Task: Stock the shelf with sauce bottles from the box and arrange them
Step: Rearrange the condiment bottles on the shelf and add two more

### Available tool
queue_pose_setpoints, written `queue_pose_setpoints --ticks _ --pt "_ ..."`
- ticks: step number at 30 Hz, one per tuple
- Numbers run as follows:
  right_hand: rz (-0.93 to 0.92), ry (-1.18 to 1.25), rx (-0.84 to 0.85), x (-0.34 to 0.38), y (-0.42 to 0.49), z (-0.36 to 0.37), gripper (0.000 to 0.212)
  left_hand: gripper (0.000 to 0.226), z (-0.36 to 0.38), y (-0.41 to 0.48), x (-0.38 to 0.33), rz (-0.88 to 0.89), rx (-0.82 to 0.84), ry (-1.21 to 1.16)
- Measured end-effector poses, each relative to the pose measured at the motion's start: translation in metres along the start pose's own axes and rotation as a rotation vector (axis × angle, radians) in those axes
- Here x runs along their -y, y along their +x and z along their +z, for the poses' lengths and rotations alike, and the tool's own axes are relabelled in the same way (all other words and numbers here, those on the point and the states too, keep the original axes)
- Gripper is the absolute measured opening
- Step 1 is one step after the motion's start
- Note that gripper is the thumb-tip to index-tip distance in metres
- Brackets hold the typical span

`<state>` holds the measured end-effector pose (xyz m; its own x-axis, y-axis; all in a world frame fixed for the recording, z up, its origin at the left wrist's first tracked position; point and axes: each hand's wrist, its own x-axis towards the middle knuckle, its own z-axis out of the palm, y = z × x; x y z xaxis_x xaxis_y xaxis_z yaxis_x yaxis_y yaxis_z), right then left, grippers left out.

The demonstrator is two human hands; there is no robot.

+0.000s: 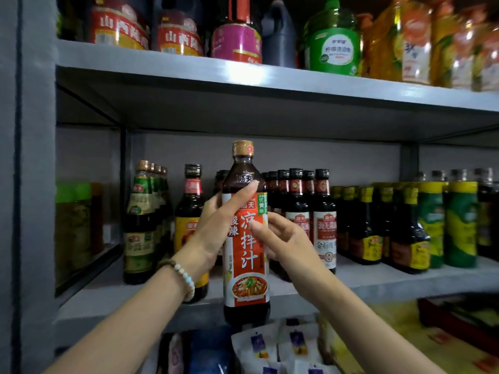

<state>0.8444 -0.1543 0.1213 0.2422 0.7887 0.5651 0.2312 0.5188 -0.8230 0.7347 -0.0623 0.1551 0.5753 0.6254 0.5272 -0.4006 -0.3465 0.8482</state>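
A tall dark sauce bottle (246,268) with a red label and a gold cap stands upright in front of the middle grey shelf (378,282), its base below the shelf's front edge. My left hand (218,225), a bead bracelet on its wrist, grips the bottle's upper body from the left. My right hand (286,238) touches the label from the right, its thumb on the front. Rows of dark sauce bottles (310,220) stand on the shelf behind it. No box is in view.
Green-labelled bottles (140,225) and a yellow-labelled bottle (189,225) stand left of the held one. Yellow-capped and green-wrapped bottles (432,225) fill the right. The upper shelf (162,66) holds large jugs and oil bottles. Packets (270,346) lie below.
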Motion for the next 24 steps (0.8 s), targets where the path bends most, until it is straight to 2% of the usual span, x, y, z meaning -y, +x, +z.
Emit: queue_pose_setpoints --ticks 4,6,9,14,17,24 --pt "-0.039 -0.013 -0.128 0.009 -0.013 -0.057 0.036 0.054 0.065 0.021 0.005 0.006 0.072 -0.006" --pt "-0.058 -0.031 -0.183 0.011 -0.015 -0.092 0.041 0.049 0.1 0.031 0.007 0.022 0.13 0.027" --pt "-0.089 -0.05 -0.222 0.011 -0.014 -0.147 0.044 0.041 0.148 0.051 0.015 0.058 0.131 0.022" --pt "-0.095 -0.059 -0.234 0.004 -0.005 -0.234 0.038 0.043 0.207 0.075 0.043 0.072 0.105 0.071" --pt "-0.064 -0.069 -0.235 -0.012 0.007 -0.271 0.049 0.045 0.226 0.084 0.06 0.075 0.055 0.126" --pt "0.012 -0.01 -0.167 -0.056 0.036 -0.294 0.051 0.053 0.223 0.092 0.087 0.021 -0.002 0.249"
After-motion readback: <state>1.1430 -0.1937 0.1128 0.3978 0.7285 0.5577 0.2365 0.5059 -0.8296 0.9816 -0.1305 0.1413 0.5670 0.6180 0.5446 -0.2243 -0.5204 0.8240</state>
